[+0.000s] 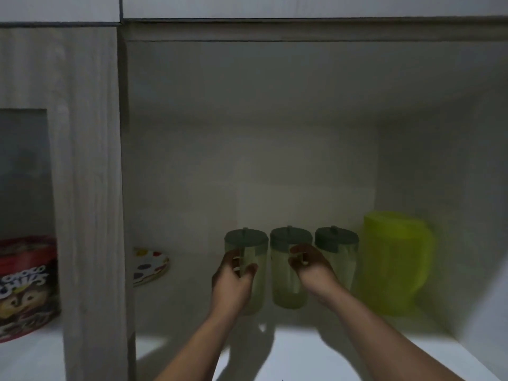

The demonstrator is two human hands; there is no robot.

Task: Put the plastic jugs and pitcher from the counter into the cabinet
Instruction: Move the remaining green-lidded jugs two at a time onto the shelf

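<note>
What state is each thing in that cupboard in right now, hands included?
Left jug: upright, lid on, handle gripped by left hand.
Middle jug: upright, lid on, handle held by right hand.
Right jug: upright, lid on, untouched.
Pitcher: upright on the shelf, free.
Plates: stacked, at left.
Cereal box: standing in the neighbouring compartment.

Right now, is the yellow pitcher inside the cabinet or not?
Inside: the yellow pitcher stands upright on the cabinet shelf, right of three lidded jugs.

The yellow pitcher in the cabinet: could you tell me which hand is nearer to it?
Right. The right hand is at the middle jug, one jug away from the yellow pitcher. The left hand grips the leftmost jug, farther off.
</note>
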